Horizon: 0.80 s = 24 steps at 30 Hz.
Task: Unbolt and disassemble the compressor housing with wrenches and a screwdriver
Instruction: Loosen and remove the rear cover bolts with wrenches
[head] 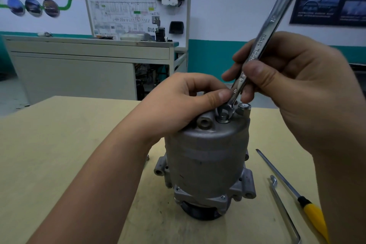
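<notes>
A grey metal compressor stands upright on the wooden table. A silver combination wrench slants up to the right, its lower open end set on a bolt on the compressor's top. My right hand grips the wrench shaft between thumb and fingers. My left hand rests on the compressor's top, its thumb and fingers pinching the wrench just above the bolt.
A screwdriver with a yellow and black handle lies on the table right of the compressor, a bent metal hex key beside it. A small bolt lies left of the compressor. A beige cabinet and display board stand behind.
</notes>
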Motion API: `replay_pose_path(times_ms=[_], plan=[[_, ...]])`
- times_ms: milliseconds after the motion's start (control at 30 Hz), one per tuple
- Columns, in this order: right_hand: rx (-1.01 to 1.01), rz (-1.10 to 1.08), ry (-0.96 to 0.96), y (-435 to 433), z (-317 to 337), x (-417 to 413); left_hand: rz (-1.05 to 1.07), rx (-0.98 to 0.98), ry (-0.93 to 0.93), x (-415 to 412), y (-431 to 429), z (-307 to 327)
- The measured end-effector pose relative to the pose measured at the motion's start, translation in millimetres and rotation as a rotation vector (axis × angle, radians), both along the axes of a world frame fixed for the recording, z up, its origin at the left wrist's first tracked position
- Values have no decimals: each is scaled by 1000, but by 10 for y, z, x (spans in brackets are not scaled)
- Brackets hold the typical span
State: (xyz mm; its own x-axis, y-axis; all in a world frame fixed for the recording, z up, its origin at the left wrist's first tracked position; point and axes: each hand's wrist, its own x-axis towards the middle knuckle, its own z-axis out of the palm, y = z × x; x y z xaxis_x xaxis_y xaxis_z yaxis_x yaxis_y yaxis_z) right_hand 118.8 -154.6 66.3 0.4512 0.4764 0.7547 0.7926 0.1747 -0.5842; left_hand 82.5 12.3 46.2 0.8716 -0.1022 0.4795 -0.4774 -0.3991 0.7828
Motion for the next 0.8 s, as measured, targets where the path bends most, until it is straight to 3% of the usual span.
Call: replay_pose_path(times_ms=[800], plan=[[8,-7,-12,52,-39,-13,-7,-37,42,-17,43,-4]])
